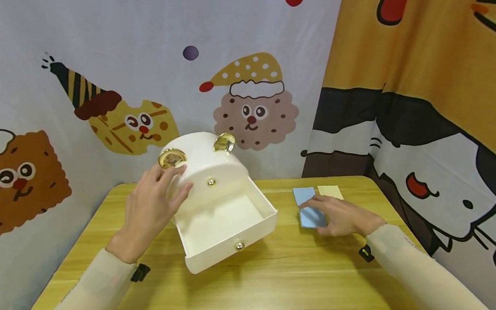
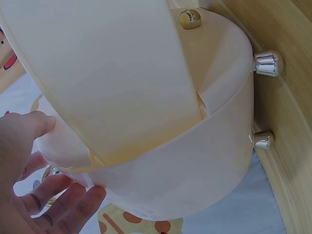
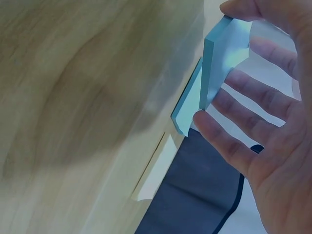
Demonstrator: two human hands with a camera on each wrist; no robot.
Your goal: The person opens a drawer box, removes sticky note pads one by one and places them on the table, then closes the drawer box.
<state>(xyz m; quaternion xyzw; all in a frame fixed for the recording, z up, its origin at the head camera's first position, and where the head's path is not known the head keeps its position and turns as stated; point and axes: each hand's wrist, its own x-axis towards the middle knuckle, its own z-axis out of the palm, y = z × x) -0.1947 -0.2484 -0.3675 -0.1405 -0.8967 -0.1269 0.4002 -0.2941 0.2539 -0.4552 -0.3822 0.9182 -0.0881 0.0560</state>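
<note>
A white storage box (image 1: 202, 156) with two gold ear-shaped pieces stands on the table, its upper drawer (image 1: 229, 214) pulled out. The left hand (image 1: 154, 207) rests against the box's left side, near one gold ear (image 1: 172, 158); its thumb lies toward the front and its fingertips touch the curved side wall (image 2: 170, 180). In the right hand (image 1: 340, 213) a blue sticky-note pad (image 3: 226, 58) is held at its edges, between the thumb and the fingers. Another blue pad (image 1: 303, 194) and a pale yellow pad (image 1: 330, 191) lie just beyond that hand.
The wooden table (image 1: 262, 293) has its far edge close to a printed cartoon curtain (image 1: 238, 21). The open drawer juts toward the front, with a gold knob (image 1: 239, 246) on its face. More cartoon cloth (image 1: 439, 170) hangs at the right.
</note>
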